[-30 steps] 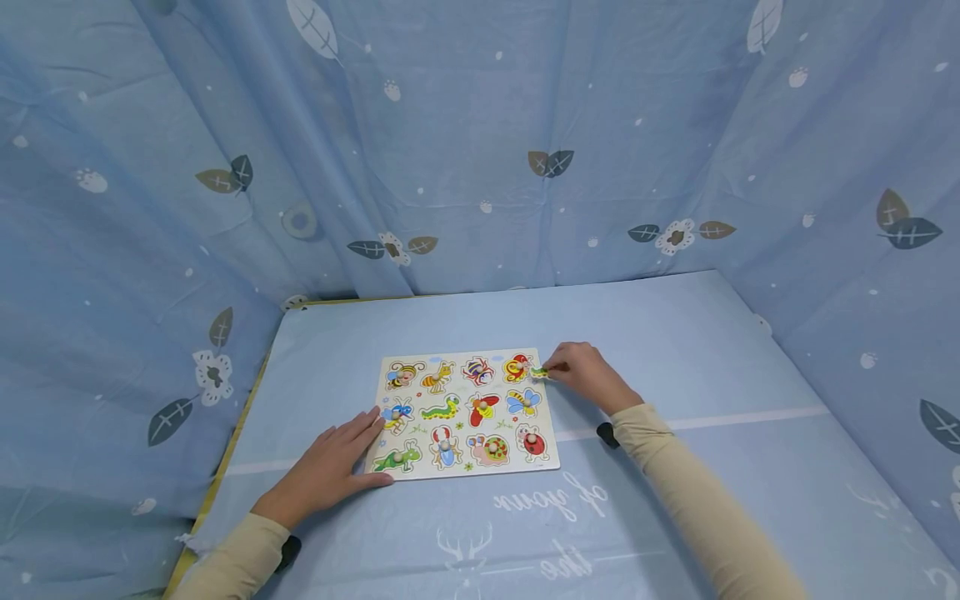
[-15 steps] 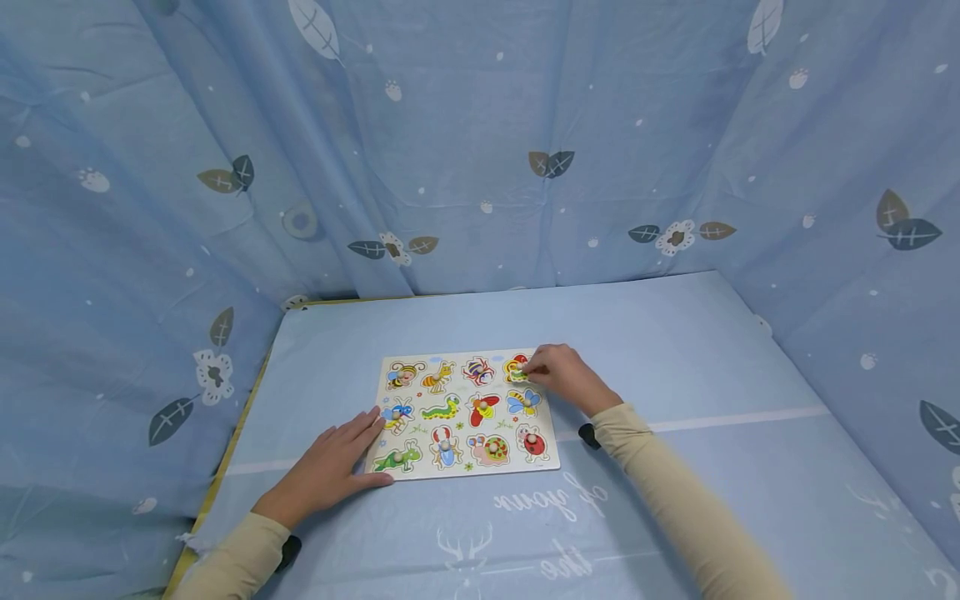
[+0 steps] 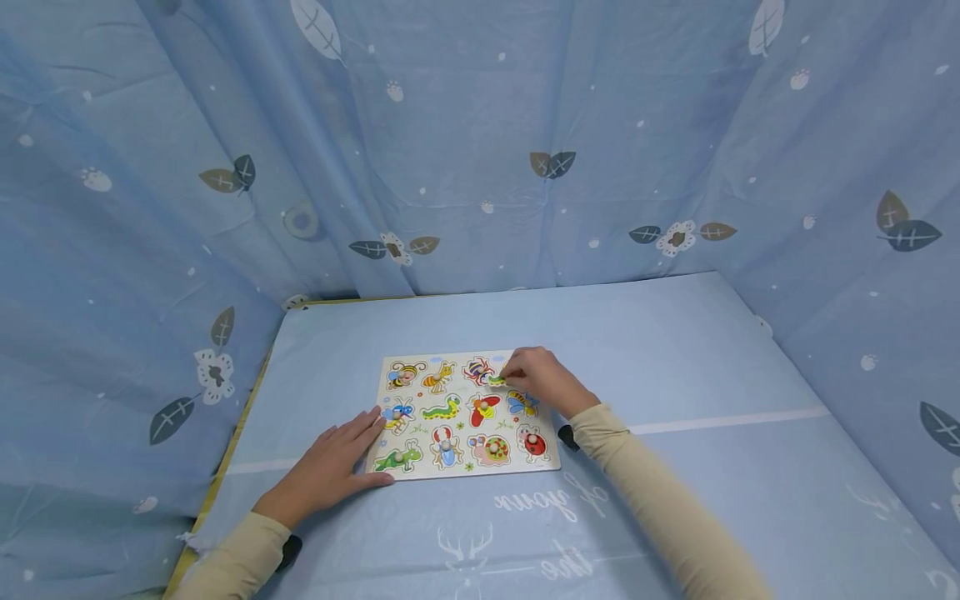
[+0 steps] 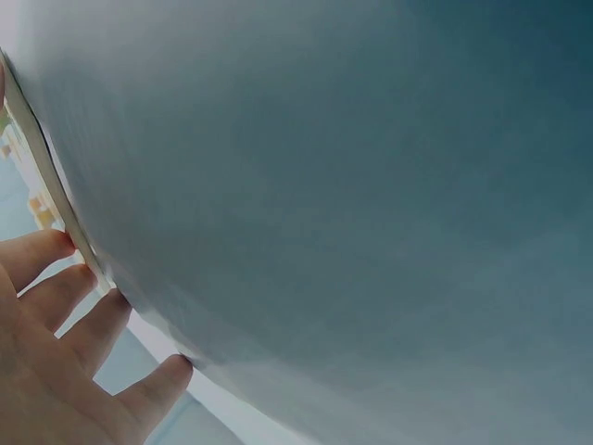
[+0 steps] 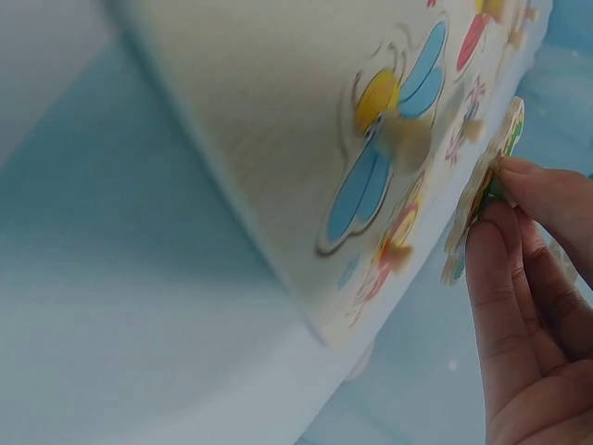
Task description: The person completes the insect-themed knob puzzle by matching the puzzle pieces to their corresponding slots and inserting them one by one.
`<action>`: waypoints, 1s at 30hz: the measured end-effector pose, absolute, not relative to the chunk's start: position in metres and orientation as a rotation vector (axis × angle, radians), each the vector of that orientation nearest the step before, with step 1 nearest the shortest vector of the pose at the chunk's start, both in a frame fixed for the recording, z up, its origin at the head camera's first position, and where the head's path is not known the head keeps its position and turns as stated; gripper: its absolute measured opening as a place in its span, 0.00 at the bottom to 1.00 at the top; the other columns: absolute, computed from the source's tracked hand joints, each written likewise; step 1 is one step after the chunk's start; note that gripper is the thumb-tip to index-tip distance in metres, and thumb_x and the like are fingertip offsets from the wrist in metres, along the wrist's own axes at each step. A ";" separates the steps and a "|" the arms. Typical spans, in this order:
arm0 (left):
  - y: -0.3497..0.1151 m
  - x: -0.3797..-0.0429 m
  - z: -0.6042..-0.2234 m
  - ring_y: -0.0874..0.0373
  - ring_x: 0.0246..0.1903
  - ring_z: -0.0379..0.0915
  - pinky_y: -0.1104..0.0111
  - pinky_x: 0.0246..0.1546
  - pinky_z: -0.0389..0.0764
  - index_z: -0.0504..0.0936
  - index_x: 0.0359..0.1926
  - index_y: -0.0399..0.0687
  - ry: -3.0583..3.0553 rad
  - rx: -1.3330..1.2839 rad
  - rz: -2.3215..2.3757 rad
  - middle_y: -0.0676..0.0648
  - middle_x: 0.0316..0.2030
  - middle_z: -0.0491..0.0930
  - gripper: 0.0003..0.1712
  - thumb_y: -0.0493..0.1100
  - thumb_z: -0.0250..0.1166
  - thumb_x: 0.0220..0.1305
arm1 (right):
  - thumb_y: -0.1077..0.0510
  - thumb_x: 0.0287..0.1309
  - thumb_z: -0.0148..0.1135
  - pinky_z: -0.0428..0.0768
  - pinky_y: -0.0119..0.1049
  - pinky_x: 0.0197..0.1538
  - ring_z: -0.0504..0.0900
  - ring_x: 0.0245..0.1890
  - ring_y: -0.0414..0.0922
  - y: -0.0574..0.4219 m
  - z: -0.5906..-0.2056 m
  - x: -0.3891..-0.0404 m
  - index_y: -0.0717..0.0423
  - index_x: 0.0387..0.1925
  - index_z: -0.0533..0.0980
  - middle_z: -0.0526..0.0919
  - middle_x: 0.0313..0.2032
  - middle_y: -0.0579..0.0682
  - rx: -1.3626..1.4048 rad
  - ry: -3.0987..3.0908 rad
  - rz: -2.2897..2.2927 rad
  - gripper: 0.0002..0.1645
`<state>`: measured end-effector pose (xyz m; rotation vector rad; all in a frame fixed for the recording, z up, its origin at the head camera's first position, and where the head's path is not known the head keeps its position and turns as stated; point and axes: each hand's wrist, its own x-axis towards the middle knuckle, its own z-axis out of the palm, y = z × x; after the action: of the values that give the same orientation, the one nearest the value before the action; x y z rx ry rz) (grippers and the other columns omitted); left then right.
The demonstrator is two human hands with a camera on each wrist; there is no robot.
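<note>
A pale wooden peg puzzle board (image 3: 487, 427) with coloured insect pieces lies flat on the table. My right hand (image 3: 540, 377) pinches a small green caterpillar puzzle piece (image 3: 496, 381) between thumb and fingertips, over the upper right of the board beside the spider. In the right wrist view the caterpillar piece stands on edge, raised above the board's surface. A caterpillar picture (image 3: 441, 408) without a knob shows in the middle row. My left hand (image 3: 330, 458) rests along the board's left edge, fingers spread and thumb at the near corner.
Other knobbed pieces sit in the board, among them a ladybird (image 3: 532, 443), a snail (image 3: 490, 450) and a dragonfly (image 3: 519, 403). Light blue cloth covers the table (image 3: 645, 333). A blue patterned curtain (image 3: 480, 167) hangs behind and at both sides.
My right hand has moved left with the caterpillar piece, from the board's right edge, across the top right piece, to beside the spider. My left hand stays in place.
</note>
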<state>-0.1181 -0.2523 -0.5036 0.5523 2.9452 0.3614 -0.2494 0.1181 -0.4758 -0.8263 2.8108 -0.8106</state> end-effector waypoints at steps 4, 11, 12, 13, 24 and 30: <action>-0.252 -0.117 -0.502 0.40 0.78 0.58 0.34 0.70 0.64 0.64 0.79 0.47 2.943 0.549 0.372 0.45 0.80 0.59 0.59 0.78 0.63 0.59 | 0.60 0.65 0.70 0.84 0.32 0.42 0.84 0.39 0.39 0.112 -0.475 -0.248 0.52 0.44 0.90 0.88 0.41 0.46 -0.879 2.806 -0.811 0.08; -0.252 -0.118 -0.502 0.39 0.77 0.59 0.34 0.70 0.65 0.64 0.79 0.46 2.941 0.556 0.367 0.44 0.80 0.59 0.59 0.79 0.62 0.59 | 0.59 0.66 0.70 0.83 0.30 0.41 0.83 0.38 0.37 0.100 -0.475 -0.246 0.50 0.44 0.90 0.88 0.40 0.45 -0.892 2.777 -0.833 0.08; -0.252 -0.118 -0.502 0.40 0.77 0.59 0.34 0.70 0.64 0.64 0.79 0.47 2.940 0.551 0.366 0.44 0.80 0.59 0.59 0.79 0.62 0.59 | 0.59 0.66 0.70 0.83 0.30 0.41 0.83 0.37 0.37 0.098 -0.475 -0.246 0.49 0.44 0.90 0.88 0.40 0.44 -0.900 2.777 -0.835 0.08; -0.252 -0.118 -0.502 0.40 0.78 0.58 0.34 0.70 0.64 0.64 0.79 0.47 2.939 0.548 0.366 0.44 0.80 0.59 0.59 0.79 0.62 0.59 | 0.60 0.66 0.70 0.83 0.30 0.41 0.83 0.38 0.37 0.096 -0.476 -0.245 0.49 0.44 0.90 0.88 0.41 0.44 -0.912 2.776 -0.840 0.08; -0.253 -0.118 -0.505 0.41 0.78 0.58 0.34 0.71 0.64 0.63 0.79 0.47 2.942 0.542 0.351 0.45 0.81 0.58 0.58 0.77 0.64 0.59 | 0.60 0.65 0.70 0.82 0.29 0.41 0.83 0.37 0.37 0.079 -0.476 -0.242 0.50 0.45 0.90 0.89 0.42 0.44 -0.983 2.770 -0.819 0.09; -0.253 -0.118 -0.506 0.41 0.78 0.58 0.34 0.71 0.64 0.63 0.79 0.47 2.941 0.540 0.354 0.45 0.81 0.58 0.58 0.77 0.64 0.59 | 0.60 0.65 0.70 0.83 0.31 0.46 0.85 0.41 0.38 0.068 -0.475 -0.241 0.50 0.44 0.90 0.89 0.44 0.45 -1.027 2.763 -0.796 0.08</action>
<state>-0.1177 -0.2528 -0.5055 0.5396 2.9413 0.3538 -0.2410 0.0678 -0.4748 -1.0270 2.7632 -0.7959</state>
